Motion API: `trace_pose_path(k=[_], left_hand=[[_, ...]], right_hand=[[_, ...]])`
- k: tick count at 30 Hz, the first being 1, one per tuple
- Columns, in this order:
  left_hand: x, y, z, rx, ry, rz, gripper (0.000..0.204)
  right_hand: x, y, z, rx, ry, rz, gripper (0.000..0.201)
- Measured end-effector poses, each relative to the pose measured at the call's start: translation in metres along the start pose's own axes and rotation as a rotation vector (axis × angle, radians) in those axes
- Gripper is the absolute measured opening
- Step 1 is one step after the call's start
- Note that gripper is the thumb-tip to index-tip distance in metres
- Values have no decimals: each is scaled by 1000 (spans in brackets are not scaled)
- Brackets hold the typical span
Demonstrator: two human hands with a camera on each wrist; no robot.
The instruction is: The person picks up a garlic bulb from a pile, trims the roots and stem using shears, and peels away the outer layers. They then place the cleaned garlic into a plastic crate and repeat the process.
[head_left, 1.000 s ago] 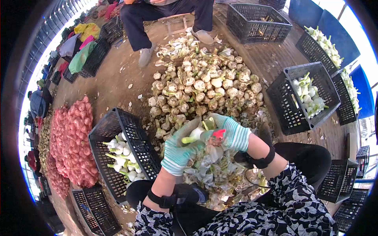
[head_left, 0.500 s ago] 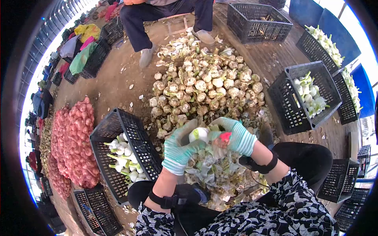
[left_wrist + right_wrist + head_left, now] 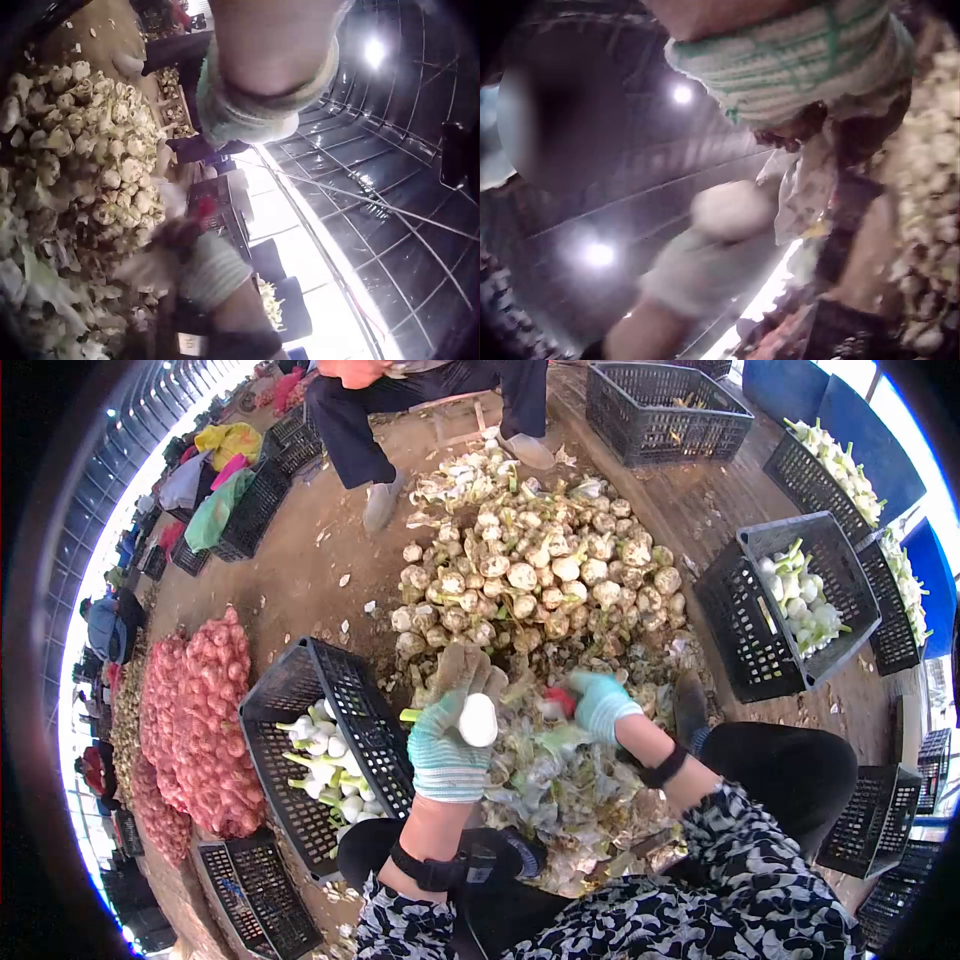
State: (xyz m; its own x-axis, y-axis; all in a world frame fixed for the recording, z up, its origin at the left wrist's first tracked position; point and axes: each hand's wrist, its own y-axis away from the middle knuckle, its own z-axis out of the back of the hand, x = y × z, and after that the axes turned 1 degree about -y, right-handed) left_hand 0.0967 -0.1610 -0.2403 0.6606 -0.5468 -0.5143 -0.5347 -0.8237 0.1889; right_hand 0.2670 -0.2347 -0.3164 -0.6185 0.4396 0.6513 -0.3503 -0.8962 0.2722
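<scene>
In the head view, my gloved left hand (image 3: 447, 752) holds a peeled white garlic bulb (image 3: 479, 720), its short green stem poking out to the left. My gloved right hand (image 3: 602, 710), apart from it on the right, grips a small red object (image 3: 560, 702), blurred, its kind unclear. From the right fingers a pale papery skin (image 3: 806, 191) hangs down in the right wrist view. A heap of unpeeled garlic (image 3: 540, 575) lies just beyond both hands. Below them spreads a pile of stripped skins and leaves (image 3: 560, 790).
A black crate (image 3: 330, 650) of peeled garlic stands close left, another crate (image 3: 770, 615) on the right. Red net sacks (image 3: 205, 720) of bulbs lie far left. Across the heap sits a person (image 3: 430, 400), with an open crate (image 3: 670, 420) to the right.
The hands were together at the bulb and have come apart, the right moving to the right with the red object. The bulb, now bare white, stays in the left hand.
</scene>
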Motion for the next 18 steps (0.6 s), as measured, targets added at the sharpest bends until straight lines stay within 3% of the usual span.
trace_pose_path(k=[1, 3, 4, 5, 7, 8, 9, 10, 11, 13, 14, 15, 16, 17, 18], left_hand=[[0, -2, 2, -9, 75, 18, 47], [2, 0, 5, -47, 181, 68, 49], [3, -2, 7, -3, 200, 87, 48], [5, -4, 8, 44, 217, 114, 48], [13, -4, 2, -67, 28, 57, 47], [17, 1, -4, -124, -172, 115, 47], [30, 0, 1, -14, -353, 124, 50], [38, 1, 1, 12, -520, 83, 52], [43, 2, 1, 34, -685, 34, 55], [40, 8, -12, 172, -621, -118, 57], [35, 7, -14, 168, -619, -116, 57], [28, 5, -14, 56, -636, -77, 60], [26, 1, -12, -57, -649, -42, 64], [28, -1, -12, -61, -641, -47, 64], [30, -4, -12, -92, -644, -25, 60]], right_hand=[[-11, 7, -12, -30, 221, 217, 32], [17, 20, 15, -71, -60, 269, 41], [22, 20, 25, 62, -121, 225, 50], [22, 16, 23, 49, -120, 218, 50], [21, 2, 11, 530, -1778, -666, 58], [27, 2, -6, 346, -1421, 3, 55], [31, 10, -24, 161, -962, 590, 52], [51, 41, -5, 52, -1047, 419, 42], [31, 28, -8, 48, -1041, 414, 42], [-28, -16, -9, 471, -1940, 338, 41], [-27, -12, 29, 436, -2223, 346, 40], [-22, -3, 72, 390, -2504, 347, 39], [-26, -1, 94, 103, -2261, 385, 35], [-32, -2, 109, -156, -1995, 416, 32], [-58, -22, 104, -242, -1695, 303, 29]])
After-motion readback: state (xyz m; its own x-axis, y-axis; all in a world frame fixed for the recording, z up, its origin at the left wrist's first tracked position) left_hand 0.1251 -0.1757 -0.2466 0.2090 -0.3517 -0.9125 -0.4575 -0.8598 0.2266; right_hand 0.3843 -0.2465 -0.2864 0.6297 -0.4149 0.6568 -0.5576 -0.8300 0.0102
